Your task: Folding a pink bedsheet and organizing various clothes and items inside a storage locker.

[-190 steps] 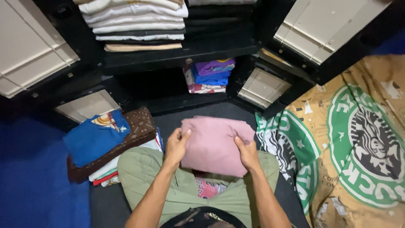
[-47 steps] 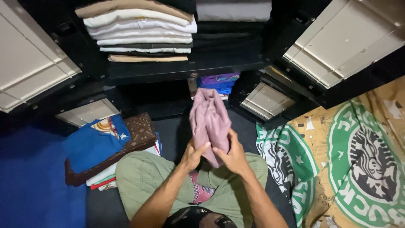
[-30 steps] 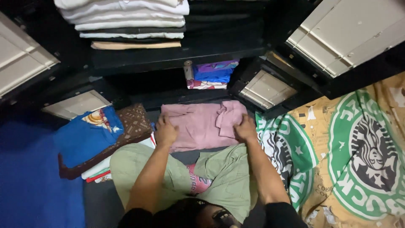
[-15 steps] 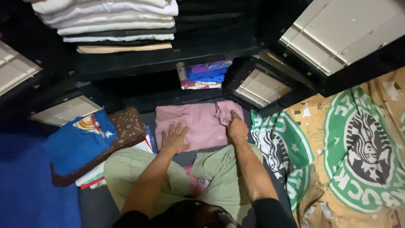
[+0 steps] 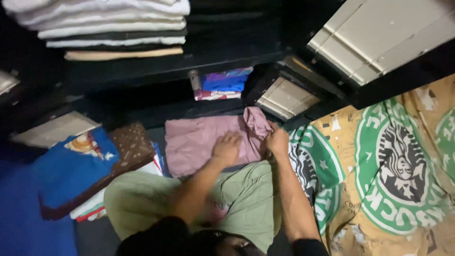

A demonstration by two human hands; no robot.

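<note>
pink garment [image 5: 199, 142] now flat on dark floor [image 5: 156, 135] before cupboard, no longer held up. left hand [image 5: 227, 148], moved rightward, presses palm-down, fingers spread. right hand [image 5: 277, 142] pinches raised right fold; folding underway.

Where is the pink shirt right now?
In the head view, the pink shirt lies spread on the dark floor at centre, under both hands, just below the open black wardrobe and right of the blue folded cloth.
</note>
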